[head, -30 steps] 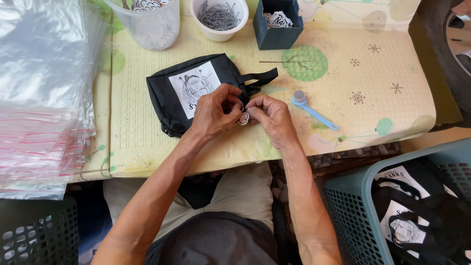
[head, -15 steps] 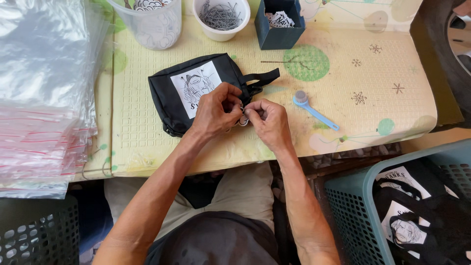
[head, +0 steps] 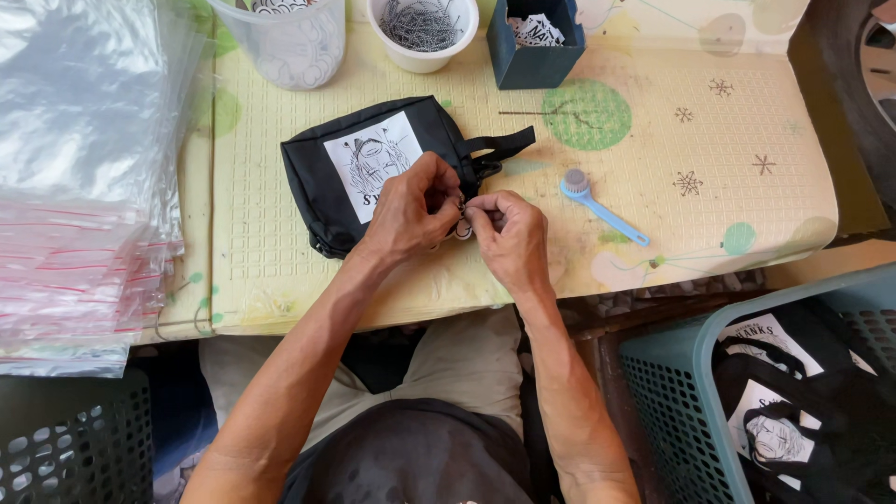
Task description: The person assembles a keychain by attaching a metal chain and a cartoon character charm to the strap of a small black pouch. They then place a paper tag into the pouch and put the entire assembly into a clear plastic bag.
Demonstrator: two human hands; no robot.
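A black pouch point(head: 322, 173) with a white printed patch lies on the pale yellow table mat point(head: 653, 159). My left hand point(head: 411, 210) rests over the pouch's right end, thumb and forefinger pinched on a small metal piece near the zipper. My right hand point(head: 509, 233) meets it from the right, fingertips pinched on the same small metal ring point(head: 462, 229) with a round tag. The fingers hide most of the ring. The pouch's black strap point(head: 499, 145) sticks out to the right just beyond my hands.
A blue-handled brush point(head: 602, 205) lies right of my hands. At the back stand a clear plastic cup point(head: 289, 51), a white cup of metal rings point(head: 420, 28) and a dark blue box point(head: 537, 42). Clear plastic bags point(head: 79, 177) pile at left. A teal basket point(head: 672, 373) with black pouches sits at lower right.
Both hands stay pinched together at the pouch's zipper end. The fingers have shifted slightly around the small ring; the pouch and table items have not moved.
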